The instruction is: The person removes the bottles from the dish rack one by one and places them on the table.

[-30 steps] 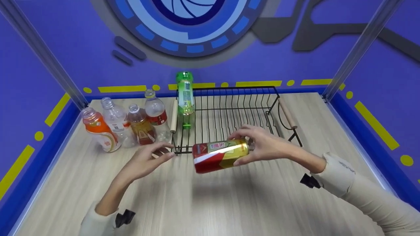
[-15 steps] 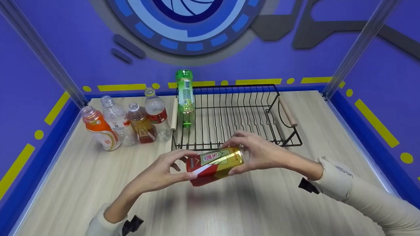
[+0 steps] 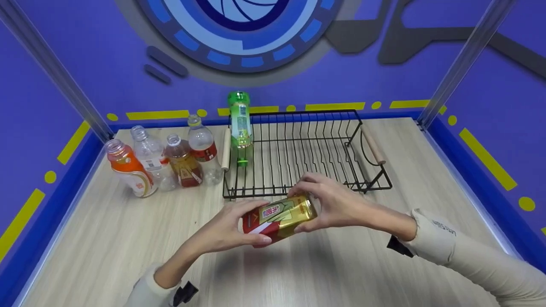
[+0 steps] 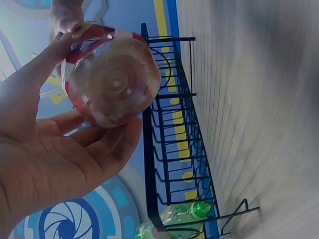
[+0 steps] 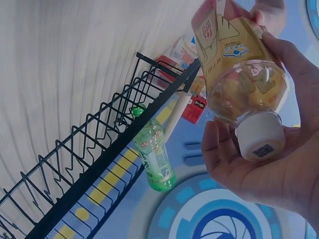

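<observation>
A plastic drink bottle [image 3: 279,217] with a red and gold label is held tilted above the table, in front of the rack, between both hands. My left hand [image 3: 226,228] grips its red lower end, thumb on the near side. In the left wrist view its round base [image 4: 117,82] faces the camera. My right hand [image 3: 339,207] holds the gold upper end, thumb and fingers around the neck area. A white cap [image 5: 260,135] on this end shows in the right wrist view, close to the palm.
Behind the hands stands a black wire rack [image 3: 305,112] with wooden handles. A green bottle [image 3: 242,123] leans cap-down in its left end. Left of the rack stand several uncapped bottles: an orange-labelled one [image 3: 132,170] and a brown one [image 3: 184,164] among them.
My left hand has come in from the left and taken hold of the bottle's lower end. The bottle, still in my right hand, has moved slightly nearer and turned, showing more gold label.
</observation>
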Tool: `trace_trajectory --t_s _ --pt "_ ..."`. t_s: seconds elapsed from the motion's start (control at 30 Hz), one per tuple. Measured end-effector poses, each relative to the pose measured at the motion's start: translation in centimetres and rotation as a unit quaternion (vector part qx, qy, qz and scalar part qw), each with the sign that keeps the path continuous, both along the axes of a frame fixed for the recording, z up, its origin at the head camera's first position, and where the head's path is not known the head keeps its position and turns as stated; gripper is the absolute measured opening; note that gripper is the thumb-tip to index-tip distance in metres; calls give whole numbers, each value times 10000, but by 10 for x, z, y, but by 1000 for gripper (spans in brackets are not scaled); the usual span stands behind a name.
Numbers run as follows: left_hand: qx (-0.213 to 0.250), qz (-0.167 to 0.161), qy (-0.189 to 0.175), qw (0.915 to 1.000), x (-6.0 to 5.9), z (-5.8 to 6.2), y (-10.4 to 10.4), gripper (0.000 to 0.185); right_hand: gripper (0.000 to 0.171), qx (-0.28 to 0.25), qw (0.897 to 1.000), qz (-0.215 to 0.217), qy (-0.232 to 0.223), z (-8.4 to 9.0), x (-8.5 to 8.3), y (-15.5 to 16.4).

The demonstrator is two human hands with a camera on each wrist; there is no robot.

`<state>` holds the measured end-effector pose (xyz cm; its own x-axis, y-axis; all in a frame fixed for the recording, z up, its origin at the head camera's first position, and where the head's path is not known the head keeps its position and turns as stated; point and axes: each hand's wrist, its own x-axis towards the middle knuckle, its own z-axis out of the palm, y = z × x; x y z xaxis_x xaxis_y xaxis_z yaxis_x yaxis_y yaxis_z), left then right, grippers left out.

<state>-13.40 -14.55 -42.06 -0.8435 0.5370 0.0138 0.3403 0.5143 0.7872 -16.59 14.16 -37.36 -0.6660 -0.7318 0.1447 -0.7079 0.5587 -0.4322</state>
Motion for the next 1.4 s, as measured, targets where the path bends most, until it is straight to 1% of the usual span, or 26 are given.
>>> trace_trajectory --t_s 0.17,0.33,0.43,0.53,0.6,0.67,0.73,0.87,1.0,1.1,1.2,1.27,1.33,1.4 --pt "-283 150 133 9994 0 -5 8 79 64 106 9999 18 123 -1 -1 0" --pt "-127 318 222 9992 -2 -7 10 77 65 155 9994 123 299 -4 -3 2" --pt "-42 349 213 9992 -2 -7 8 76 65 78 9997 207 135 -4 -5 6" --pt "-31 414 187 9990 -1 -7 6 75 67 -97 9994 274 -191 -3 -10 11" --pt "-52 481 202 9986 -1 -8 3 76 67 -255 9985 223 -429 0 -15 16" --pt "-50 537 174 9984 -1 -8 0 76 64 -432 9972 66 -609 3 -23 22" --pt "-29 568 118 9983 -1 -9 -3 76 60 -585 9959 -170 -672 5 -32 30" --pt "80 617 -34 9981 0 -10 -10 74 53 -711 9920 -714 -755 6 -55 53" --pt "137 753 -169 9969 0 -11 -17 73 48 -784 9839 -1212 -1053 2 -80 84" --pt "127 867 -254 9958 1 -12 -23 72 44 -819 9777 -1554 -1148 -3 -96 107" --pt "97 939 -368 9949 2 -13 -32 72 42 -836 9740 -1793 -1104 -10 -108 129" --pt "82 970 -448 9942 3 -14 -40 73 42 -875 9703 -1929 -1167 -14 -112 142" --pt "123 1001 -429 9940 5 -16 -50 74 40 -932 9685 -1997 -1162 -18 -115 152" --pt "138 1039 -347 9939 7 -16 -60 74 36 -923 9695 -2026 -1024 -22 -118 161"
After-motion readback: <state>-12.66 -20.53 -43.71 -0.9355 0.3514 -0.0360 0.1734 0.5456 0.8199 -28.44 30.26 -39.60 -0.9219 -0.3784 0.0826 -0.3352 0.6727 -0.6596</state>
